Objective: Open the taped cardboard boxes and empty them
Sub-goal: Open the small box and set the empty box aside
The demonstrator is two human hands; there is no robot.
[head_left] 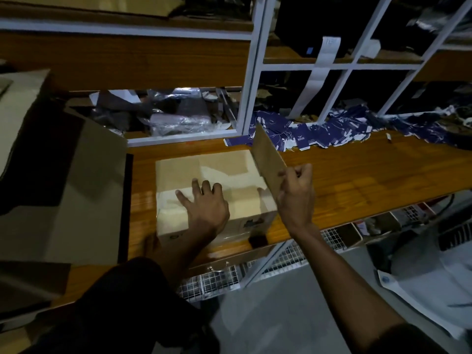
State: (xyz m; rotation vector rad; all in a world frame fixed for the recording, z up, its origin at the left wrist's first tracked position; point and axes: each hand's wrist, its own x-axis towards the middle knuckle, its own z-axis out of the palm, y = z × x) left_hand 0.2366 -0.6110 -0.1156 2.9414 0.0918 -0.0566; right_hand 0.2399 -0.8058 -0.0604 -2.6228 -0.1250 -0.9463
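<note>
Here, two hands work one box [204, 172]: left [207, 205], right [297, 190].

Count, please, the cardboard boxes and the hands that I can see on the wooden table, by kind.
Cardboard boxes: 2, the small box and the big open box.
Hands: 2, the left hand and the right hand.
Total: 4

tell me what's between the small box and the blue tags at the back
In the head view, only bare wooden tabletop separates the small box from the blue tags.

Wooden table [357, 172]: cardboard box [178, 172], blue tags [319, 135]
</note>
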